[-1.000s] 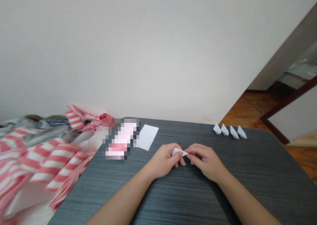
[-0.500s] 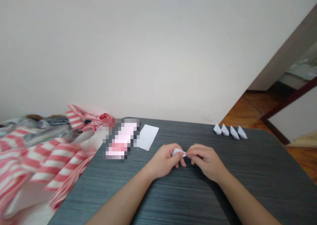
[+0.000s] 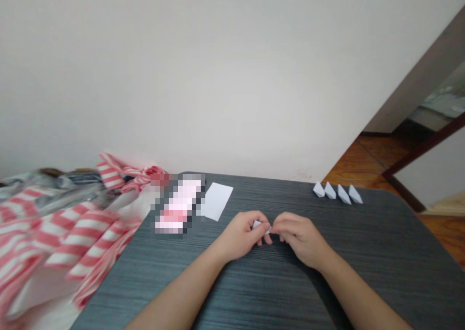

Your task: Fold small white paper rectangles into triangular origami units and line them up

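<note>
Fingers of both hands curl closed on a small folded piece of white paper, pinching it between their tips so that only a sliver shows. The left hand and right hand meet there just above a dark grey wood-grain table, their fingertips nearly touching around the paper. Ahead of the right hand's fingers, near the table's far edge, four folded paper pieces stand in a tight row. Ahead of the left hand's fingers lies a flat white paper sheet, and just beside it, further from the fingers, a pink-and-white object, too blurred to identify. Well beyond the left hand's fingers, red-and-white striped cloth heaps over the table's side.
</note>
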Action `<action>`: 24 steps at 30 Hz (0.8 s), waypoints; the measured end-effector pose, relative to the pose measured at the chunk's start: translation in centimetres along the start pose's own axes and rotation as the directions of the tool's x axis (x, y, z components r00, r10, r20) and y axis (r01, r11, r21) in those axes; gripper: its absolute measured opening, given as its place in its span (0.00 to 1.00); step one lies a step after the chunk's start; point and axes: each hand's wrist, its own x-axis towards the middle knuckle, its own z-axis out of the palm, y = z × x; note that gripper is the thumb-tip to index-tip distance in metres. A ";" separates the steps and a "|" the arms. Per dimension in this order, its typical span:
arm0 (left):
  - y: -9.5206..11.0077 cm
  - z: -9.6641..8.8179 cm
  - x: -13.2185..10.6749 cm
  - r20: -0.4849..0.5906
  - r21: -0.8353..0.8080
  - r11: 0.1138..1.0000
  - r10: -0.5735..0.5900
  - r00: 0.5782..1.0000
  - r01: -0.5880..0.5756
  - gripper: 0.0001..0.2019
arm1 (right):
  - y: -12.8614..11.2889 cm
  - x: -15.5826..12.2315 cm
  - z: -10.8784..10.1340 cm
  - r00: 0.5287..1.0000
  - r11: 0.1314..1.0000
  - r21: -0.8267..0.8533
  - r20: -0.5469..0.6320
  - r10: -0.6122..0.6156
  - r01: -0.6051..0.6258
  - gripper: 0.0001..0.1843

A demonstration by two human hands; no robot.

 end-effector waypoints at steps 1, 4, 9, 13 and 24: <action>-0.1 0.0 0.0 -0.003 0.001 1.000 -0.003 1.000 0.003 0.11 | 0.0 0.0 0.0 1.000 1.000 0.011 0.010 0.010 -0.010 0.14; -0.2 0.0 0.0 -0.014 -0.006 1.000 -0.004 1.000 0.004 0.11 | -0.1 -0.1 0.2 0.991 0.988 0.077 -0.011 0.136 -0.134 0.11; -0.2 0.1 0.0 -0.020 -0.010 1.000 -0.004 1.000 0.004 0.10 | -0.2 -0.2 0.5 0.923 0.920 0.109 -0.040 0.383 -0.377 0.10; 0.0 0.1 -0.1 -0.011 0.018 1.000 0.008 1.000 -0.008 0.09 | -0.6 0.2 0.4 0.917 0.916 0.031 0.043 0.398 -0.399 0.14; 0.3 0.1 -0.2 0.010 0.099 0.994 0.038 0.999 -0.039 0.08 | -0.6 0.2 0.4 0.948 0.951 -0.038 0.080 0.309 -0.306 0.12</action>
